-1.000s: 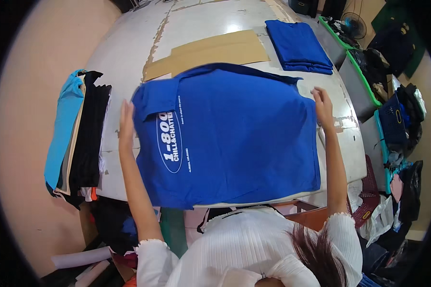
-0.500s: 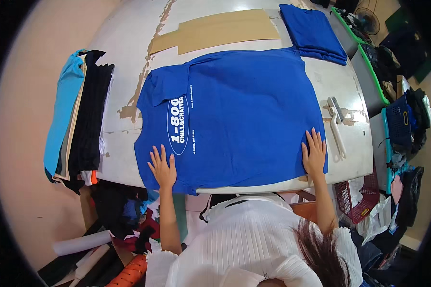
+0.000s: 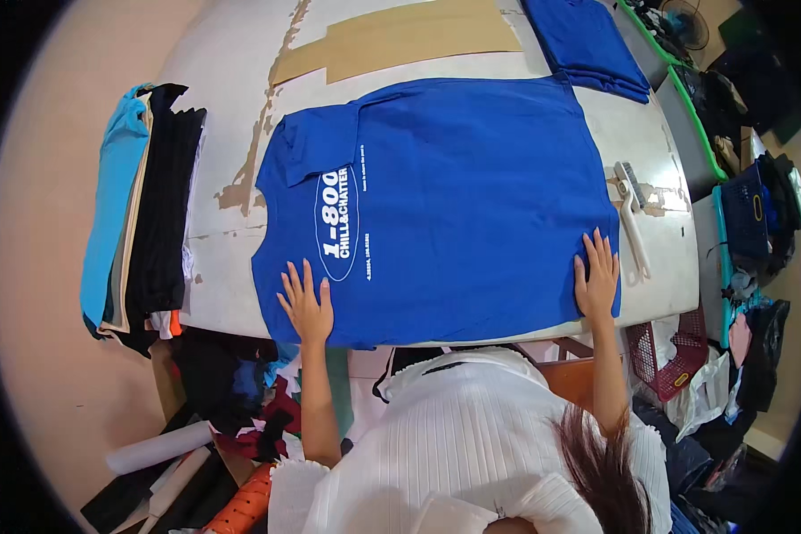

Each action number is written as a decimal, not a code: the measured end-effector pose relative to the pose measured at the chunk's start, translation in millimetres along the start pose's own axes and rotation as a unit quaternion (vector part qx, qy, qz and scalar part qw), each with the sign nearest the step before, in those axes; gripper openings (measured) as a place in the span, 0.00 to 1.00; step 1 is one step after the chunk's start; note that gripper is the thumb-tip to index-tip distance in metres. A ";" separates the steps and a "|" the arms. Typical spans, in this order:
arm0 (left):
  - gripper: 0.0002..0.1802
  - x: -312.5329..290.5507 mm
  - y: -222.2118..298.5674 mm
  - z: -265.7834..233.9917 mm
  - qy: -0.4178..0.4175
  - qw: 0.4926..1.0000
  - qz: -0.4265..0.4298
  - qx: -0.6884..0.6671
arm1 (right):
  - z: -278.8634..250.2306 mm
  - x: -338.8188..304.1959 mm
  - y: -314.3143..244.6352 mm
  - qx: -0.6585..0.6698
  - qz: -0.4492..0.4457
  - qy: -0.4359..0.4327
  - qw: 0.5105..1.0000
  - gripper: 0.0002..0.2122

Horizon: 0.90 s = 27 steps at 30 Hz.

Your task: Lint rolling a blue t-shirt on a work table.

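Note:
A blue T-shirt (image 3: pixel 472 214) with a white print lies spread sideways on the table, its neck to the left and its hem to the right. Its far sleeve (image 3: pixel 322 142) is folded inward over the chest. My left hand (image 3: pixel 308 307) rests flat on the shirt's near left part, below the print, fingers spread. Near the hem's close corner, my right hand (image 3: pixel 599 276) also lies flat with its fingers stretched out. Neither hand grips the cloth. Just right of the hem is a white-handled brush (image 3: pixel 634 233).
Beyond the shirt lies a tan cardboard sheet (image 3: pixel 418 40) on the worn white table (image 3: pixel 218 160). Folded blue shirts (image 3: pixel 587 44) are stacked at the far right. Black and light-blue garments (image 3: pixel 162 205) line the left edge. A maroon basket (image 3: pixel 669 360) stands at the near right.
The whole view has shifted slightly. My right hand has moved a little to the right along with the shirt's hem. My left hand stays flat in nearly the same place.

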<state>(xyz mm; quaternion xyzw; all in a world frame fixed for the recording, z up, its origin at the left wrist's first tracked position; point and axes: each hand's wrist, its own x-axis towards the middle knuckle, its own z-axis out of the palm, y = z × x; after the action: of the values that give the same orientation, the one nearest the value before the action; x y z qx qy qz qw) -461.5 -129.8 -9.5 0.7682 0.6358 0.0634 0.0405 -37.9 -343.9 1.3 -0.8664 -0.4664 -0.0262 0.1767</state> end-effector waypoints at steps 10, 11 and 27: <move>0.29 -3.2 -1.2 1.3 0.006 1.000 -0.008 -0.015 | -2.2 -2.2 -1.2 -0.005 0.013 -0.003 1.000 0.19; 0.29 -0.9 -0.9 2.1 0.008 0.999 -0.015 -0.030 | -3.6 -1.3 -1.4 -0.001 0.015 -0.004 1.000 0.19; 0.29 236.6 47.4 17.1 -0.105 0.313 -0.454 -0.827 | -0.1 66.8 -57.6 0.241 0.055 0.028 0.968 0.09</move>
<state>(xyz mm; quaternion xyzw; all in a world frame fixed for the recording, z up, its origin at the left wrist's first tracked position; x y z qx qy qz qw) -369.5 93.9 -8.8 -0.0747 0.4915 0.4464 0.7440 -47.3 -261.6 31.6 -0.8214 -0.4052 0.0729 0.3947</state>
